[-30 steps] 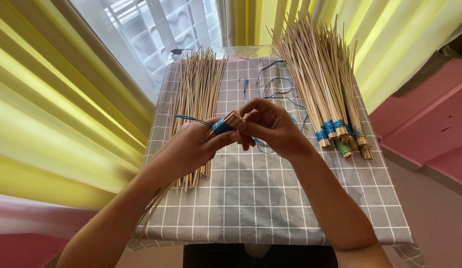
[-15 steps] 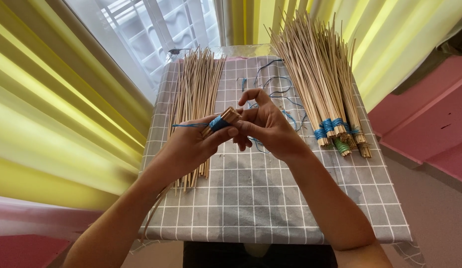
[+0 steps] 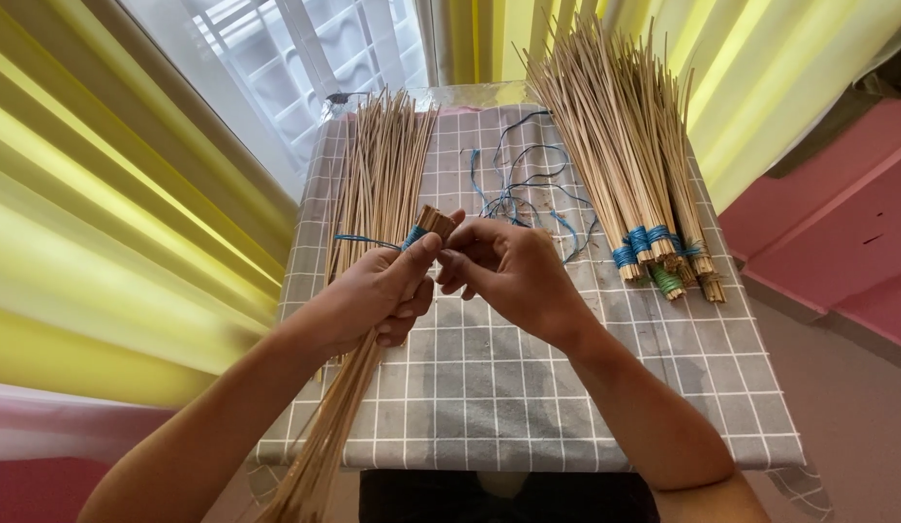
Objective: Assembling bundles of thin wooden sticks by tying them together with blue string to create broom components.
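Where the yellow curtains fill both sides of the view, the window between them is cut off at the top. Beneath the hands lies the surface, covered in a grey checked cloth, its near edge partly hidden by the forearms.

Beyond the grip and to its right, tied stick bundles fan away, their cut ends bound in blue and green thread; how many bundles lie there is hard to make out, since they overlap. Beyond the grip to its left, loose sticks lie in a heap whose far tips reach the surface's edge. Just past the grip, between those two piles, loose blue threads tangle on the cloth.

In the left hand, the held bundle is clasped tight near its cut end, which points up and away; its long tail runs down toward the camera, under the forearm and off the bottom of the frame. Blue thread wraps the bundle right above the closed fingers, with a loose strand trailing out to the left.

Touching the bundle's end from the right, the right hand is curled with fingertips pinched together; whatever it pinches is too small to see.
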